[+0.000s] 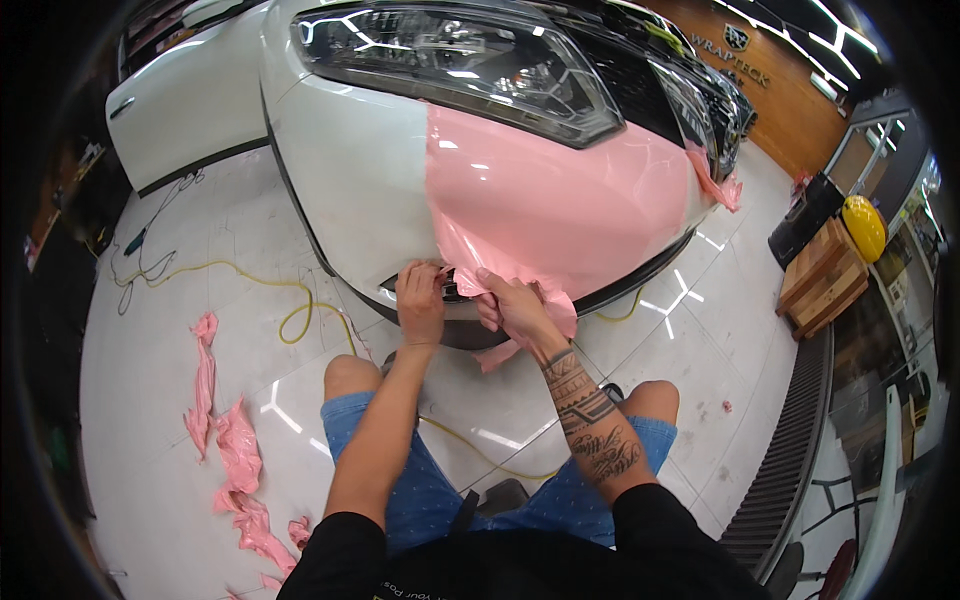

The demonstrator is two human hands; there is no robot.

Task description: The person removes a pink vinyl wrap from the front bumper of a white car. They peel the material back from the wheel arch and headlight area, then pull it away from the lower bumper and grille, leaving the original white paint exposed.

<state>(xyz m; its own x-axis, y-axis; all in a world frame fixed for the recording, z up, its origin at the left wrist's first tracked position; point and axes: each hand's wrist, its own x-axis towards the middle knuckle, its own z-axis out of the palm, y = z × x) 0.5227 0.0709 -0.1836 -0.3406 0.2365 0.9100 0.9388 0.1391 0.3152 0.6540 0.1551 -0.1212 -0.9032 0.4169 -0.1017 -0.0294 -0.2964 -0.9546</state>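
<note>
Pink film (580, 205) covers the right of a white bumper (345, 190); the right hand (512, 305) clenches the film's loose near edge. What the left hand (420, 303) grips, I cannot tell. Uneven pulling could tear the film.

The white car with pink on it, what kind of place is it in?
Probably a car workshop. The white car is indoors with pink film over part of its front, and crumpled pink scraps lie on the shiny tiled floor.
</note>
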